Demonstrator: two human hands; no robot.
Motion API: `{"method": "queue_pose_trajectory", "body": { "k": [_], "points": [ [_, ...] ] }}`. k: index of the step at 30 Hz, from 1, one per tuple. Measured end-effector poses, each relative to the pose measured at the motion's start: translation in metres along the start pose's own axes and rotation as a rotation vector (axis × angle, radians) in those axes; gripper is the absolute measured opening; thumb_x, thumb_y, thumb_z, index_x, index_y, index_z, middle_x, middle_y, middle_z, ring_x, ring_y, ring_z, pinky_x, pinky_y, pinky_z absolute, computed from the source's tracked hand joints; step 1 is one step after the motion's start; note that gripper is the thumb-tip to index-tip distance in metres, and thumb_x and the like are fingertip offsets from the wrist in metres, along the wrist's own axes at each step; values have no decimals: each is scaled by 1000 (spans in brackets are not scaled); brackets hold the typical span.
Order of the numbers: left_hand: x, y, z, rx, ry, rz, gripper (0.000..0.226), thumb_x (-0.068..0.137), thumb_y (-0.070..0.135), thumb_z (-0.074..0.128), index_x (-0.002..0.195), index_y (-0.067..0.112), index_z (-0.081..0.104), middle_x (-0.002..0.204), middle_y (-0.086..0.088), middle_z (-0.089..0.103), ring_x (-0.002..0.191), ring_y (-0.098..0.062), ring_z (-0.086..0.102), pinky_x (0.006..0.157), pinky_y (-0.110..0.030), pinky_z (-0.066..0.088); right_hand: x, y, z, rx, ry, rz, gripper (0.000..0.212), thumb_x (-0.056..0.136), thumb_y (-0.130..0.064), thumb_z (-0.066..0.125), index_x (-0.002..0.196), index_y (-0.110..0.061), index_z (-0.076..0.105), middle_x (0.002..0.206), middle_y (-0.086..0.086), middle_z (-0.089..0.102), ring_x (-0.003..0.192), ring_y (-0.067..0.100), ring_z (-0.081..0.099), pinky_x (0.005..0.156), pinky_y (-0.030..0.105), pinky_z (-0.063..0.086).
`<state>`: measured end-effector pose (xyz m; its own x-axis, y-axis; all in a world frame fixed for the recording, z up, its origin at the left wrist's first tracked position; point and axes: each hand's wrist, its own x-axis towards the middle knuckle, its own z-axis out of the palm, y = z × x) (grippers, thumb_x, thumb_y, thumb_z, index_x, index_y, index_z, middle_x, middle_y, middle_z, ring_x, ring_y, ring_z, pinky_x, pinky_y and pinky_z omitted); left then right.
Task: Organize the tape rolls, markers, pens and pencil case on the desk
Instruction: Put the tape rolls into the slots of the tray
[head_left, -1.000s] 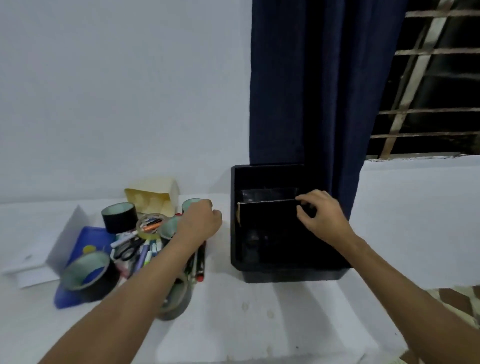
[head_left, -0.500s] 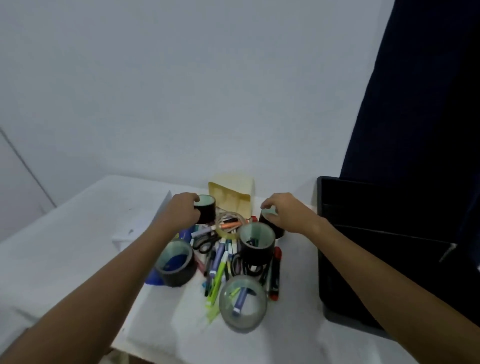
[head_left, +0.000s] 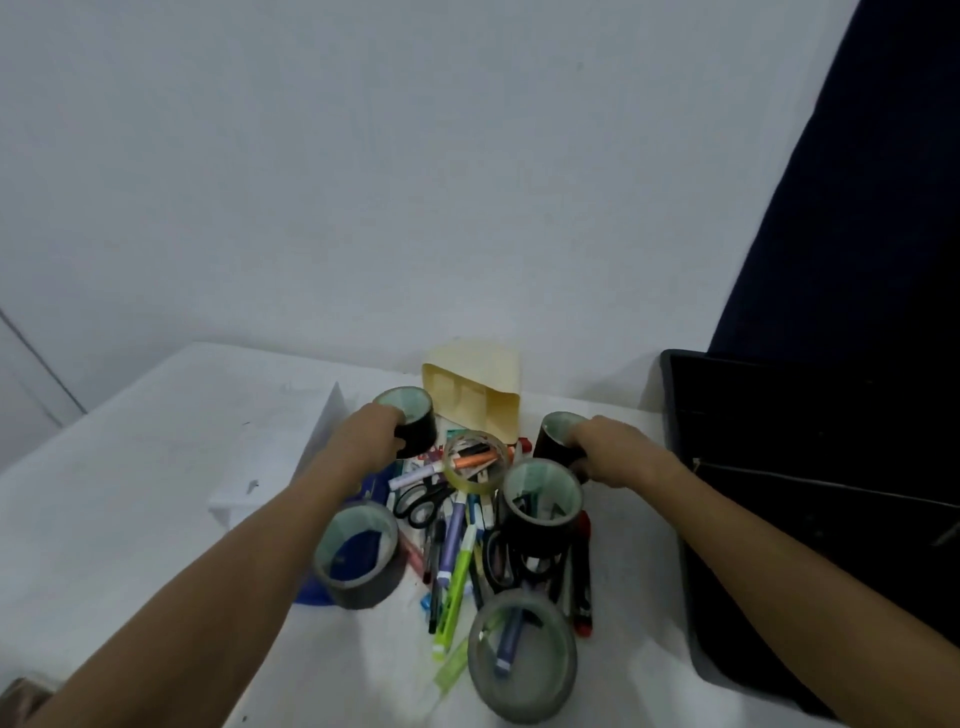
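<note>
Head camera frame, read from left to right: a white tabletop (head_left: 130, 467) is seen, with a white paper sheet (head_left: 291, 457) lying on it and a blue pencil case (head_left: 363, 561) partly covered by a grey tape roll (head_left: 358, 556). The left hand (head_left: 369, 441) is wrapped around a black tape roll (head_left: 410, 421) at the back of the pile; its fingers are curled over the roll's near side, with a fingertip at the rim. A clear tape roll (head_left: 475, 462) is laid on top of the heap of markers and pens (head_left: 457, 551), and black scissors (head_left: 421, 506) are lodged among them. A cream box (head_left: 475, 395) is stood behind. A second grey tape roll (head_left: 522, 654) sits nearest the camera, and a black tape roll (head_left: 540, 504) stands in the middle. The right hand (head_left: 613, 449) is clasped on another black tape roll (head_left: 556, 439), fingers bent over its rim. Six rolls are counted: three black, two grey, one clear. A black tray (head_left: 779, 519) is seen at far right, below a dark curtain (head_left: 857, 234).
</note>
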<state>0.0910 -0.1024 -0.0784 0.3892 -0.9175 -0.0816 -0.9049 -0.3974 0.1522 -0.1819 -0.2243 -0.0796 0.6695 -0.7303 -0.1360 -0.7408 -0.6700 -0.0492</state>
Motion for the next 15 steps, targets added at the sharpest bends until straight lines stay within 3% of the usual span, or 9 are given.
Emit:
{"method": "queue_pose_trajectory", "body": {
  "k": [4, 7, 11, 15],
  "points": [
    [-3, 3, -25, 29, 168, -89, 30, 89, 21, 58, 119, 14, 60, 120, -13, 62, 110, -33, 58, 93, -39, 44, 3, 9, -27, 75, 108, -3, 30, 87, -24, 64, 113, -12, 61, 109, 12, 63, 96, 29, 61, 75, 33, 48],
    [-5, 24, -61, 27, 267, -97, 31, 89, 23, 58, 119, 15, 59, 118, -14, 62, 107, -35, 59, 86, -40, 49, -8, 21, -56, 145, 206, -34, 28, 85, -25, 66, 112, -16, 64, 106, 10, 65, 94, 28, 61, 77, 34, 50],
    [-1, 88, -92, 3, 305, 18, 29, 89, 23, 59, 117, 18, 59, 113, -11, 61, 99, -32, 59, 80, -38, 50, -38, 58, -84, 206, 312, 1, 25, 85, -27, 66, 110, -21, 66, 103, 8, 67, 90, 25, 61, 74, 30, 47],
    [8, 180, -87, -44, 275, 187, 30, 88, 24, 60, 117, 18, 60, 112, -11, 60, 96, -30, 60, 72, -34, 46, -77, 117, -92, 187, 341, 126, 38, 87, -29, 65, 124, -25, 61, 118, 10, 62, 102, 28, 61, 90, 39, 50]
  ]
}}
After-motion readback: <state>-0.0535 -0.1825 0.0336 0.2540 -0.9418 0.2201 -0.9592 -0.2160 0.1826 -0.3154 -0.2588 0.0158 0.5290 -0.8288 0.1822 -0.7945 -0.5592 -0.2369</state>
